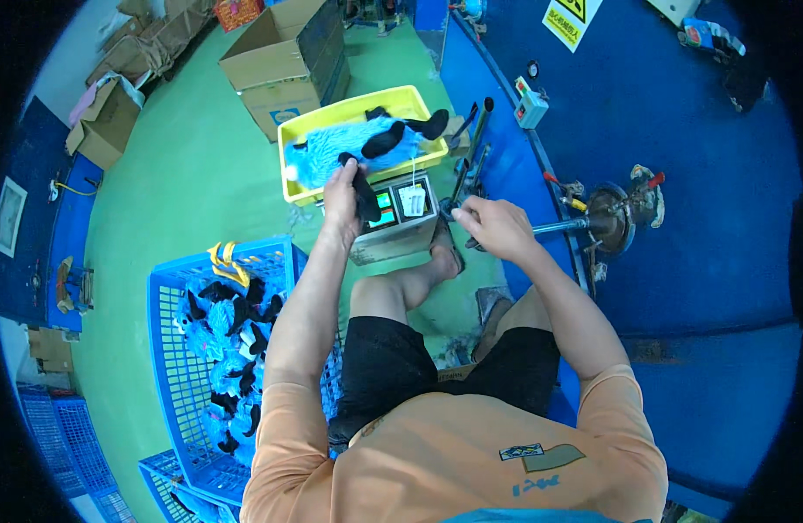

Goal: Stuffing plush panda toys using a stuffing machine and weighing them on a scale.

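Note:
My left hand (341,196) is closed around a black limb of a blue furry plush toy (353,148). The toy lies stretched across a yellow plastic tray (290,179), its black limbs hanging toward the tray's right rim. The tray rests over a metal box-shaped scale (393,242) with lit green displays and a white tag on a string beside them. My right hand (497,227) has its fingers curled beside dark metal rods (461,179) and a steel pipe (558,226). What its fingertips hold, if anything, is hidden.
At my left stands a blue plastic basket (162,349) heaped with blue and black plush toys (231,336); yellow straps (229,264) hang on its rim. Open cardboard boxes (284,65) stand ahead. A large blue machine (672,261) with valves (611,218) and a switch box (530,105) fills the right.

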Demonstrator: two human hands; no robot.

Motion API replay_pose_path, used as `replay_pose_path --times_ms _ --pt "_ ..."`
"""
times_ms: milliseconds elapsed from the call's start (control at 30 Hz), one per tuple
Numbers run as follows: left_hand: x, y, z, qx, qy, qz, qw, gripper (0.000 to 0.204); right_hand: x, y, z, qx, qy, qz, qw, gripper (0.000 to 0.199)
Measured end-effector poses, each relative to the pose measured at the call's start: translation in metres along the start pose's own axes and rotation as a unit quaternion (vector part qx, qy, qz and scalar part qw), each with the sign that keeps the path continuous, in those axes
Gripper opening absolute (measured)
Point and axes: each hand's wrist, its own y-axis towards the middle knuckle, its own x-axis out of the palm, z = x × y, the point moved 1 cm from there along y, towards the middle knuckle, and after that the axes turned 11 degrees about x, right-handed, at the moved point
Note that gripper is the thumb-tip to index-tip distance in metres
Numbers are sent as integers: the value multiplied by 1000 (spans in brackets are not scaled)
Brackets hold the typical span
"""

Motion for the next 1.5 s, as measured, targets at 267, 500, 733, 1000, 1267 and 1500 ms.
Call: replay_pose_path --times_ms 267,500,733,1000,1267,1500 --pt "-29 6 -13 51 66 -4 996 37 27 95 -20 -150 27 -39 987 38" --pt "-45 -87 -67 -63 60 -25 996 34 95 153 -7 -238 107 -3 965 35" --pt "-73 -150 -102 38 186 -62 980 19 81 170 -16 -122 211 -99 965 27" --pt "-74 -147 -101 -4 82 -49 995 17 15 186 -49 -141 147 109 973 16" --pt "-73 -152 -103 45 166 -75 982 18 9 192 -64 -206 42 209 955 13" --pt "-80 -150 -108 60 193 -74 977 16 8 156 -16 -197 68 208 956 13"
